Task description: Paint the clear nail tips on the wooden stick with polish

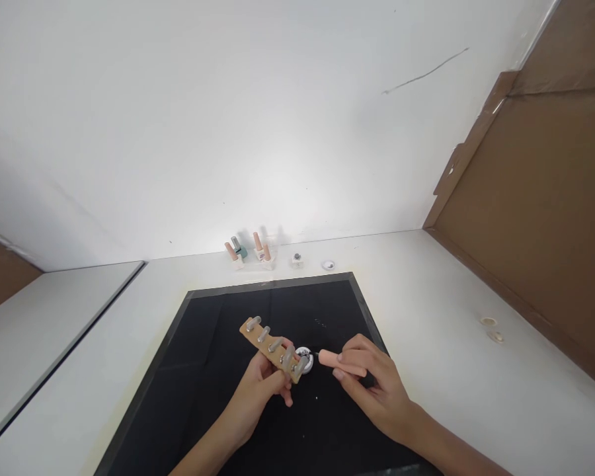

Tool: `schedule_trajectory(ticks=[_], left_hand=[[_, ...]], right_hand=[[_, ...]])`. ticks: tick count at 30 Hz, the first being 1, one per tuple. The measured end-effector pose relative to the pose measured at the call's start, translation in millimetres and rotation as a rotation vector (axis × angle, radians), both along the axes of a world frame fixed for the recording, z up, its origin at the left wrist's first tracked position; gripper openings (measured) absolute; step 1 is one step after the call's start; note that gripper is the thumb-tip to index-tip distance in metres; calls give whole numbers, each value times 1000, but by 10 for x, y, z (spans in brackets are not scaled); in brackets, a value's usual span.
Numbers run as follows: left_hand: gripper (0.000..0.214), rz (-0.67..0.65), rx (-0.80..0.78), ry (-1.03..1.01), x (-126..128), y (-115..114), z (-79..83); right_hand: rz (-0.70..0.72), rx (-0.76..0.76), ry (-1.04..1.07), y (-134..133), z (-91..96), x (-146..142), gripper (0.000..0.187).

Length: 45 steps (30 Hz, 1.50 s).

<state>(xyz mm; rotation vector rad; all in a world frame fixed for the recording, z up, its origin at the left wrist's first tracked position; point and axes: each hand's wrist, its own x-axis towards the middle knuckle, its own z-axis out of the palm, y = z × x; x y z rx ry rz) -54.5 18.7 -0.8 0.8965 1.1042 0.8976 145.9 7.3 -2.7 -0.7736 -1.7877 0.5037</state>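
Note:
My left hand (256, 391) grips a tan strip (264, 344) that carries several greyish, translucent nail tips (276, 343) in a row on small metal stands. Between the thumb and fingers of my right hand (377, 383) is a nail polish brush (333, 359) with a long peach handle. Its dark bristle end points left at a small round white dish (306, 367) with dark matter in it. The dish sits beside the strip's near end; whether my left fingers hold it or it rests on the mat I cannot tell.
A black mat (218, 357) with a grey border lies on the white table (441, 311). Along the back wall stand several nail polish bottles (237, 263), a small clear jar (297, 262) and a white lid (328, 265). Two small round pieces (488, 322) lie at right, near cardboard (540, 198).

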Motion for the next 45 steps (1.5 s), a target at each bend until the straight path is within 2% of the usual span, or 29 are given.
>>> schedule_trajectory(ticks=[5, 9, 15, 22, 31, 45], left_hand=[[44, 12, -92, -48, -17, -9, 38], [41, -20, -141, -135, -66, 0, -10], [50, -191, -153, -269, -120, 10, -80], [64, -354, -188, -319, -129, -25, -23], [63, -382, -224, -306, -129, -8, -50], [68, -396, -238, -313, -141, -1, -65]], right_hand=[[111, 42, 3, 5, 46, -7, 22], [114, 62, -33, -7, 66, 2, 24], [116, -5, -17, -24, 33, 21, 24], [181, -97, 60, -32, 33, 27, 21], [363, -145, 1, -85, 105, 23, 24], [305, -114, -43, -39, 57, 22, 21]])
